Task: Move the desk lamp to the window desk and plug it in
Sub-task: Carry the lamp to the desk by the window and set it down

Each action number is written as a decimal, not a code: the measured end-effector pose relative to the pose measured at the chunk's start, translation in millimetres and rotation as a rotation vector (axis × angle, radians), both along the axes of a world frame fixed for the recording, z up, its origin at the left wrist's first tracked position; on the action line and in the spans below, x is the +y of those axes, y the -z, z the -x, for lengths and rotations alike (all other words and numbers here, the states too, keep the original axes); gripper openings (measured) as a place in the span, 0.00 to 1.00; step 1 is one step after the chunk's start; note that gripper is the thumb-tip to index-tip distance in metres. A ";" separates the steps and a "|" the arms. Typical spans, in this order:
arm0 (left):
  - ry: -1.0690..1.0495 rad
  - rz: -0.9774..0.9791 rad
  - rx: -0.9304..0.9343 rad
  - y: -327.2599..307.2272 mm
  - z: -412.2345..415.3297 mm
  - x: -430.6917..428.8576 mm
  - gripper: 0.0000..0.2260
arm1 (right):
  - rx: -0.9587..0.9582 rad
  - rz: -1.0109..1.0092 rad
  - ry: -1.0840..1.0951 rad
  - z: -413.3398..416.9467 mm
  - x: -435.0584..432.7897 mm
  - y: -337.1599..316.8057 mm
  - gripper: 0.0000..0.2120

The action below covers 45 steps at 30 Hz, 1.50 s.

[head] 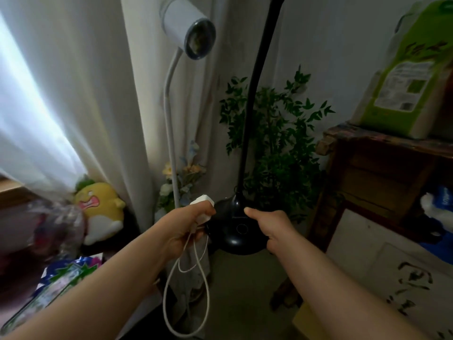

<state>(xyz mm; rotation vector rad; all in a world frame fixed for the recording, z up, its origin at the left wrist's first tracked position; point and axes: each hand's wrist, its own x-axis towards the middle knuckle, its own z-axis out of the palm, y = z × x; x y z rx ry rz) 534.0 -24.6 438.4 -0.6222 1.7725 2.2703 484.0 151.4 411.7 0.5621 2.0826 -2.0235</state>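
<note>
The black desk lamp (239,227) is carried in the air in the middle of the view, with its round base low and its thin dark neck rising straight up past the top edge. The right hand (270,230) is closed on the right side of the base, the thumb lying over the top near the foot of the neck, so I judge this hand takes the weight and keeps the lamp upright. The left hand (182,225) is just beside the base on its left, and it is closed around the white plug (203,208) together with a few loops of the white cable (188,290), which hang below the hand. This seems sensible: with the cable gathered, it does not drag or catch on the things lying below (a yellow plush toy (101,211) and some shiny packages on the near left).

Behind the lamp stand a white floor lamp (186,40), a green plant (274,143) and a pale curtain (81,82) with bright light at the far left, so the window is probably on that side. A dark wooden cabinet (377,173) is on the right. The window surface cannot be told clearly; only a wooden edge shows at the far left. I judge the carrying step is under way, and the plugging is not yet done, because the plug is in the hand.
</note>
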 end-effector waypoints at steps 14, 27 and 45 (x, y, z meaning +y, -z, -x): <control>-0.167 0.004 -0.022 -9.2 -65.1 29.0 0.40 | 0.027 -0.005 -0.175 -32.5 13.1 -14.7 0.44; -0.348 -0.044 0.022 -1.8 -145.9 64.9 0.26 | 0.027 -0.065 -0.398 -95.6 36.6 -22.4 0.31; -0.540 0.045 0.057 -9.0 -238.8 29.8 0.32 | 0.041 0.050 -0.579 -166.1 -23.0 -32.1 0.27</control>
